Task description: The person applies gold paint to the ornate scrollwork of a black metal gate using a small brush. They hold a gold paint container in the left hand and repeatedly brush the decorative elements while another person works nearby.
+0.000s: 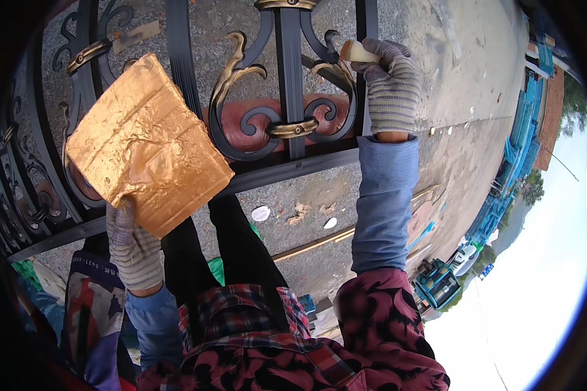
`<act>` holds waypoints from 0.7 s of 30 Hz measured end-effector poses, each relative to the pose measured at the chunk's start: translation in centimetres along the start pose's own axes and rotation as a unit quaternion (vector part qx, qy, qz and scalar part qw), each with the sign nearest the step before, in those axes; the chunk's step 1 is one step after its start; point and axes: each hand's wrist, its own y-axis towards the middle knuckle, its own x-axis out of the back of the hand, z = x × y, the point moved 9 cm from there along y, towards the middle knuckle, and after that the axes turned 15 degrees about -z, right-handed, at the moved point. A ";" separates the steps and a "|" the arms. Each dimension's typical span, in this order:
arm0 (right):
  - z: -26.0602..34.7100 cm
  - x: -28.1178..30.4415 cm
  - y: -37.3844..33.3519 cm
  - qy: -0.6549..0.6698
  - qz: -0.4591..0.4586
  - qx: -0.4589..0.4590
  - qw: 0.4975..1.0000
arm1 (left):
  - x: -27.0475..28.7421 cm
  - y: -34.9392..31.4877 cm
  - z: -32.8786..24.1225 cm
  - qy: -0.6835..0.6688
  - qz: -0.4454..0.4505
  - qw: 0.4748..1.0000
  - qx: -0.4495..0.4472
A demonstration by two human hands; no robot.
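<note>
My left hand [132, 244], in a grey striped glove, grips the lower corner of a square board [176, 156] coated with wrinkled gold paint. My right hand [391, 78], gloved alike, pinches a small cream-coloured pad [360, 53] with a brownish-gold end; it looks like sponge. The pad is beside the right scroll of a black metal gate panel [289, 85], and I cannot tell whether it touches. Gold colours the leafy tips of the left scroll [236, 49] and the collar [293, 129] at the panel's middle. The board hides part of the ironwork on the left.
More black ironwork [42, 130] with gold collars extends to the left. Wooden strips [316, 244] and pale scraps [261, 214] lie on the rough ground by my legs. Farther right are a teal vehicle [437, 285] and stacked blue-green metalwork [502, 176]. A purple-clad person's sleeve or garment [94, 313] shows at lower left.
</note>
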 end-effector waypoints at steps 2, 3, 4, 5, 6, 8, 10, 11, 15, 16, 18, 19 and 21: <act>1.0 -1.3 1.6 -0.043 0.033 0.064 0.996 | -0.1 0.0 0.0 -0.001 -0.004 1.000 0.002; 1.3 -2.2 2.1 -0.063 0.052 0.096 0.992 | 0.1 -0.1 0.0 -0.001 -0.009 1.000 0.002; 1.8 -2.8 2.4 -0.081 0.056 0.153 0.983 | 0.3 -0.1 0.0 -0.002 -0.014 1.000 0.001; 1.8 -3.7 2.6 -0.087 0.068 0.186 0.976 | 0.5 -0.1 -0.1 -0.004 -0.018 1.000 -0.001; 1.4 -4.5 2.6 -0.090 0.091 0.201 0.971 | 0.7 -0.1 -0.2 -0.007 -0.022 1.000 -0.002; 0.1 -5.1 2.0 -0.100 0.142 0.206 0.963 | 0.7 0.0 -0.3 -0.011 -0.020 1.000 -0.004; -1.9 -4.8 1.2 -0.119 0.188 0.186 0.957 | 0.8 0.2 -0.4 -0.013 -0.021 1.000 -0.005; -2.9 -4.5 0.9 -0.135 0.209 0.178 0.952 | 0.8 0.2 -0.5 -0.013 -0.021 1.000 -0.005; -5.4 -3.5 1.3 -0.057 0.226 0.099 0.967 | 0.9 0.0 -0.4 -0.014 -0.029 0.999 -0.008; -5.1 -3.0 1.8 0.068 0.188 0.048 0.979 | 1.0 0.1 -0.4 -0.014 -0.031 0.999 -0.009; -1.2 -3.7 2.9 0.003 0.157 0.083 0.984 | 1.1 0.4 -0.3 -0.016 -0.033 0.999 -0.012; 0.0 -3.8 3.1 -0.030 0.140 0.098 0.985 | 0.9 0.4 -0.3 -0.017 -0.027 0.999 -0.011; -0.1 -4.1 3.4 -0.003 0.140 0.110 0.984 | 0.4 0.3 -0.2 -0.017 -0.014 1.000 -0.005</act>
